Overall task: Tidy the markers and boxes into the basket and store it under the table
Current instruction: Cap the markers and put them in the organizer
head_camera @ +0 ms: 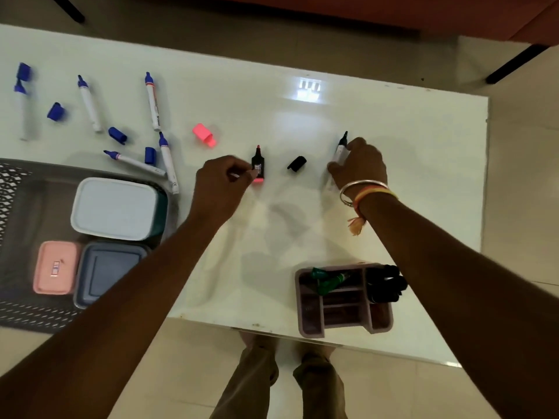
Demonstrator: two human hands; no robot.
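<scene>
My right hand [358, 164] grips an uncapped black marker [341, 146] on the white table [302, 122]. Its black cap [296, 163] lies to the left. My left hand [222, 179] pinches the lower end of a short pink highlighter [258, 163]. The pink cap [204, 134] lies further left. Several uncapped blue markers [152, 101] and blue caps [117, 135] are scattered at the far left. A dark mesh basket [18, 309] at the left holds a white box [116, 208], a pink box [56, 267] and a grey box [107, 273].
A pink desk organiser [344, 316] near the table's front edge holds green markers [328, 279] and black markers [387, 282]. My legs and feet [281, 373] show below the table edge on a tiled floor. Dark furniture legs [514, 65] stand beyond the table.
</scene>
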